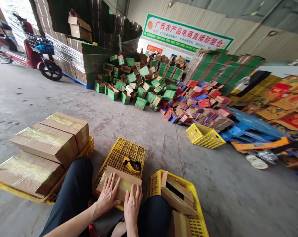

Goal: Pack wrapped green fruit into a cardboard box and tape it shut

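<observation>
A small brown cardboard box (pixel 124 181), its top sealed with clear tape, lies on an upturned yellow plastic crate (pixel 119 153) between my knees. My left hand (pixel 109 192) lies flat on the box's near left part with fingers spread. Beside it, my right hand (pixel 133 202) presses on the near right edge, fingers together and extended. A yellow tape dispenser (pixel 132 164) rests on the crate just beyond the box.
Taped boxes (pixel 47 141) are stacked on a yellow crate at my left. A yellow crate (pixel 188 204) with open boxes stands at my right. Farther off lie another yellow crate (pixel 204 135), heaps of green boxes (pixel 139 85) and red boxes (pixel 200 105), tape rolls (pixel 257 163) and a scooter (pixel 23 49).
</observation>
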### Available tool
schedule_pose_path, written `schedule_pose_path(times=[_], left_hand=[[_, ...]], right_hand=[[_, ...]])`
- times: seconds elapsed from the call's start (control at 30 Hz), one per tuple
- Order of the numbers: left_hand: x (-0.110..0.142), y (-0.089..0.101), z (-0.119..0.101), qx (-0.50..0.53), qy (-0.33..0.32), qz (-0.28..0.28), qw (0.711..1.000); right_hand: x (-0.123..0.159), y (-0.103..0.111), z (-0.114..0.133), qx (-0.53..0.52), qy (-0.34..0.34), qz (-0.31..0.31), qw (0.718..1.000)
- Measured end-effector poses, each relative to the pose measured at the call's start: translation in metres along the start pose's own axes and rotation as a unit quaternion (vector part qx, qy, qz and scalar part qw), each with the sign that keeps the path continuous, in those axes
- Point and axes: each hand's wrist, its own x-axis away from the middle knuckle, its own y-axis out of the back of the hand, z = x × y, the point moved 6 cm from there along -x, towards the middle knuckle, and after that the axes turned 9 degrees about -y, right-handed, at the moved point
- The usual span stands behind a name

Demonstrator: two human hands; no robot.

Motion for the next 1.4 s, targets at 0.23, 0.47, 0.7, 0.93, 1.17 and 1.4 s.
schedule_pose_path(times=[0.23,0.47,0.7,0.93,1.17,1.4], left_hand=[[0.011,-0.005,0.010,-0.011,-0.040,-0.023,0.999],[0.022,0.010,0.025,-0.011,-0.050,-0.021,0.998],[0.029,0.033,0.030,0.000,-0.034,-0.011,0.999],[0.015,0.025,-0.003,0.015,-0.043,0.039,0.998],[0.009,0.033,0.019,0.082,-0.015,0.103,0.991],[0.011,0.021,0.039,0.092,0.042,0.114,0.988]], right_hand=[[0.016,-0.024,-0.004,0.047,-0.022,0.076,0.996],[0.021,-0.021,-0.015,0.054,-0.010,0.123,0.991],[0.024,-0.001,-0.006,0.067,-0.041,0.178,0.981],[0.020,-0.016,0.047,0.053,-0.013,0.221,0.974],[0.009,-0.012,0.025,0.059,0.032,0.245,0.967],[0.016,-0.029,-0.016,0.057,0.021,0.195,0.979]])
